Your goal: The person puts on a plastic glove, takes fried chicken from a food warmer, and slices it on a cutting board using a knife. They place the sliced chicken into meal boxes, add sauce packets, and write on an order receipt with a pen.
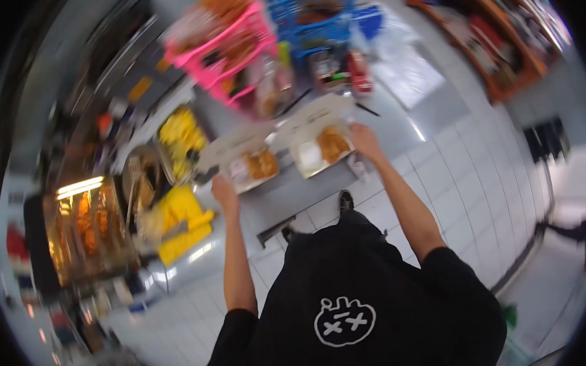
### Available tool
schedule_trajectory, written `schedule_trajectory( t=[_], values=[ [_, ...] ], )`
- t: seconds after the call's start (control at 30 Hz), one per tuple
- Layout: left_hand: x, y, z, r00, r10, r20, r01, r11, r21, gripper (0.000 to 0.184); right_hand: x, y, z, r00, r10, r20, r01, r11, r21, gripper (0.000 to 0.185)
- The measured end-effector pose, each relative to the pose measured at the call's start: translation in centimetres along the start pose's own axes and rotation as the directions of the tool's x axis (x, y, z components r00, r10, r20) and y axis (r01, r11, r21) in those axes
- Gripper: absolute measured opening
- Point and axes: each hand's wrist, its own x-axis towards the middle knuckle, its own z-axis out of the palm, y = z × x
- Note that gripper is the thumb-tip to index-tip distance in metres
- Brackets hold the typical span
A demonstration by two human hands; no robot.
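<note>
Two open takeaway boxes lie side by side on the steel counter, lids folded back. The left box [231, 145] holds golden-brown food pieces [262, 165] and a pale portion. In the right box [312, 119] are similar brown pieces [333, 144] beside a white mound [309, 155]. My left hand [225, 191] is closed at the left box's outer edge. My right hand [365, 142] has its fingers bent on the outer edge of the right box. Blur softens the fingertips of both hands.
Behind the boxes stand a pink basket [228, 63] and blue stacked baskets [314, 31] with packets. A tray of yellow pieces [181, 139], a yellow board [183, 226] and a lit glass food case [84, 229] are leftward. Plastic bags [403, 69] lie right; an orange shelf [482, 37] stands beyond.
</note>
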Motion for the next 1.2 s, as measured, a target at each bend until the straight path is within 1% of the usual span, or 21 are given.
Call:
schedule_trajectory(
  t=[0.03, 0.1, 0.17, 0.2, 0.23, 0.27, 0.3, 0.33, 0.4, 0.43, 0.53, 0.6, 0.67, 0.73, 0.77, 0.83, 0.93, 1.03, 1.07, 1.13, 1.2],
  values=[
    [-3.3, 7.7, -4.9, 0.985, -0.081, -0.152, 0.088, 0.995, 0.04, 0.041, -0.2, 1.2, -0.2, 0.977, -0.195, -0.085, 0.182, 0.972, -0.149, 0.039],
    [-6.0, 13.2, -5.8, 0.967, -0.014, -0.255, -0.017, 0.993, -0.121, 0.034, -0.4, 0.7, -1.8, 0.989, -0.007, -0.149, 0.018, 0.997, 0.07, 0.041],
    [-10.7, 18.0, -6.0, 0.994, -0.087, 0.063, 0.105, 0.918, -0.383, 0.038, -2.1, -0.1, -4.6, 0.985, 0.17, 0.019, -0.171, 0.964, 0.202, 0.039],
    [-13.0, 19.0, -4.7, 0.964, -0.087, 0.253, 0.191, 0.887, -0.421, 0.042, -3.0, 0.1, -5.4, 0.96, 0.261, 0.104, -0.279, 0.927, 0.249, 0.039],
    [-14.8, 19.8, -3.3, 0.897, -0.067, 0.437, 0.281, 0.849, -0.447, 0.046, -3.3, 2.7, -4.4, 0.988, 0.139, 0.065, -0.15, 0.967, 0.206, 0.035],
    [-15.7, 21.4, -2.5, 0.736, -0.056, 0.674, 0.434, 0.804, -0.407, 0.053, -3.1, 7.6, -2.1, 1.0, 0.012, 0.023, -0.015, 0.988, 0.155, 0.031],
    [-16.4, 22.9, -1.7, 0.511, -0.011, 0.86, 0.564, 0.759, -0.326, 0.06, -3.3, 10.3, -1.1, 0.999, -0.025, 0.042, 0.017, 0.983, 0.184, 0.028],
    [-16.9, 23.6, -0.4, 0.416, -0.036, 0.909, 0.651, 0.709, -0.27, 0.066, -3.4, 13.0, -0.2, 0.996, -0.062, 0.062, 0.047, 0.976, 0.214, 0.025],
    [-17.6, 25.2, 2.9, 0.205, -0.058, 0.977, 0.784, 0.607, -0.128, 0.078, -4.3, 11.1, -1.4, 0.983, 0.021, 0.182, -0.089, 0.921, 0.378, 0.029],
    [-17.8, 25.8, 4.1, 0.244, -0.056, 0.968, 0.706, 0.694, -0.138, 0.087, -4.7, 7.8, -3.3, 0.972, 0.058, 0.226, -0.153, 0.89, 0.43, 0.035],
    [-17.5, 26.6, 7.6, 0.227, -0.1, 0.969, 0.845, 0.514, -0.145, 0.088, -4.3, 4.5, -4.7, 0.937, 0.202, 0.285, -0.294, 0.898, 0.329, 0.041],
    [-17.1, 27.2, 8.2, 0.302, -0.139, 0.943, 0.855, 0.476, -0.204, 0.074, -4.4, 5.1, -3.1, 0.992, 0.043, 0.122, -0.075, 0.96, 0.268, 0.045],
    [-16.3, 27.6, 8.8, 0.398, -0.173, 0.901, 0.837, 0.47, -0.279, 0.058, -4.6, 5.9, -1.9, 0.995, -0.096, 0.005, 0.093, 0.978, 0.186, 0.05],
    [-15.8, 27.7, 9.0, 0.382, -0.232, 0.895, 0.884, 0.373, -0.28, 0.046, -4.7, 6.7, -1.3, 0.976, -0.208, -0.061, 0.213, 0.972, 0.1, 0.054],
    [-15.4, 27.8, 8.9, 0.373, -0.261, 0.89, 0.903, 0.321, -0.284, 0.04, -5.1, 6.3, -1.7, 0.988, -0.155, -0.012, 0.156, 0.98, 0.122, 0.054],
    [-14.5, 27.9, 8.2, 0.364, -0.245, 0.899, 0.918, 0.256, -0.302, 0.035, -6.6, 4.5, -3.1, 0.994, -0.055, 0.093, 0.04, 0.987, 0.159, 0.056],
    [-13.2, 28.0, 7.3, 0.346, -0.232, 0.909, 0.934, 0.183, -0.308, 0.032, -8.2, 3.6, -3.5, 0.994, -0.051, 0.101, 0.026, 0.973, 0.228, 0.058],
    [-12.9, 28.3, 7.2, 0.338, -0.232, 0.912, 0.939, 0.154, -0.308, 0.031, -9.5, 5.3, -2.0, 0.99, -0.127, 0.063, 0.113, 0.975, 0.19, 0.059],
    [-12.5, 28.2, 7.2, 0.34, -0.231, 0.912, 0.938, 0.155, -0.311, 0.031, -9.9, 5.4, -2.1, 0.985, -0.036, 0.169, -0.019, 0.95, 0.311, 0.059],
    [-12.1, 28.2, 7.2, 0.33, -0.214, 0.919, 0.942, 0.135, -0.307, 0.032, -10.2, 5.6, -2.6, 0.91, 0.095, 0.404, -0.3, 0.824, 0.481, 0.06],
    [-12.3, 28.1, 7.2, 0.316, -0.209, 0.926, 0.948, 0.111, -0.298, 0.032, -9.9, 4.2, -3.4, 0.922, 0.059, 0.382, -0.331, 0.631, 0.702, 0.059]
  ],
)
